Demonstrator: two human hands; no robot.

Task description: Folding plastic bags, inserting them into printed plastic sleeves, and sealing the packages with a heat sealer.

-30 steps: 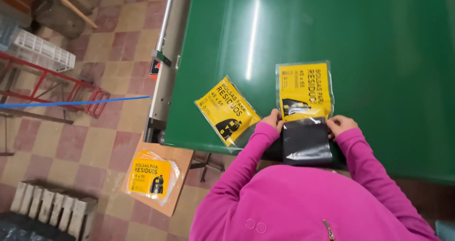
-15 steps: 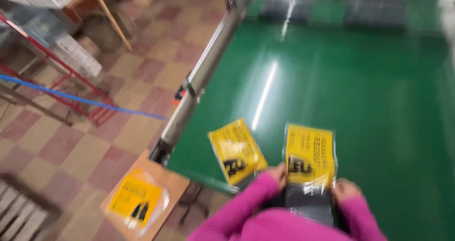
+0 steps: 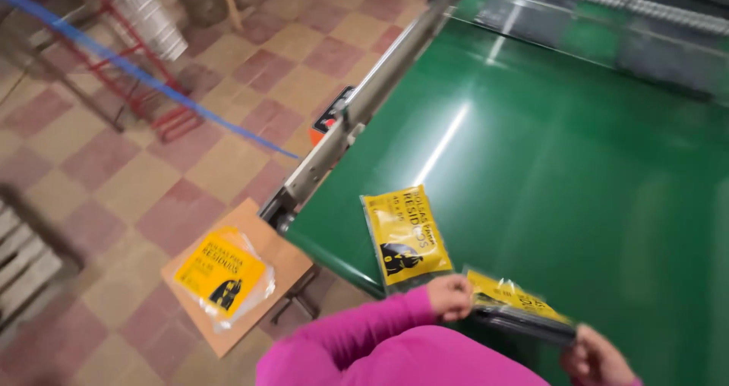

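A flat yellow and black plastic packet [image 3: 520,304] is lifted just over the near edge of a green conveyor belt [image 3: 577,173]. My left hand [image 3: 449,296] grips its left end and my right hand [image 3: 596,359] grips its right end. Both sleeves are bright pink. A second yellow packet [image 3: 405,235] lies flat on the belt, just beyond my left hand and apart from it.
A metal side rail [image 3: 357,116] runs along the belt's left edge. Beside it a low wooden board [image 3: 262,261] carries another yellow packet [image 3: 222,270]. Checkered tile floor, a red metal frame [image 3: 152,90] and a blue strap [image 3: 137,71] lie to the left.
The packet that lay flat under both hands is now raised and tilted between them. The camera view has swung left and up the belt.
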